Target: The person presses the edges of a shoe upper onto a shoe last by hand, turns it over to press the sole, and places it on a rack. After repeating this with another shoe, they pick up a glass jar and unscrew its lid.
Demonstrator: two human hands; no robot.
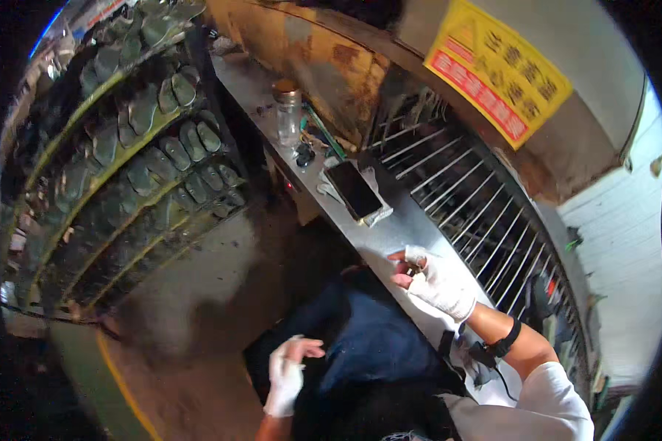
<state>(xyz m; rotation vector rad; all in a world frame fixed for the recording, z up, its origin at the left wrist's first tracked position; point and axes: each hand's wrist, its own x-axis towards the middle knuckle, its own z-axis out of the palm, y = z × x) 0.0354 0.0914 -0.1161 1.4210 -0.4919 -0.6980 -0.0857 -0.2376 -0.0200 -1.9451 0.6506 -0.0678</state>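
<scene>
My left hand (287, 375), in a white glove with bare fingertips, hovers above the dark blue cloth (368, 338) over my lap. Its fingers stretch loosely to the right, and I see nothing in them. My right hand (438, 287), gloved the same way, is over the narrow metal bench (386, 241). Its bare fingertips curl in toward the thumb; anything small between them is too blurred to name. Farther along the bench lies a black phone (353, 189) on a crumpled white wrapping. A black band (506, 339) circles my right forearm.
Beyond the phone stand a clear jar (288, 121) with a brown lid and a small black object (304, 154). A metal bar grille (456, 198) runs along the bench's right side, below a yellow-and-red sign (496, 70). At left, a tiered rack (118, 165) holds many shoe-shaped pieces.
</scene>
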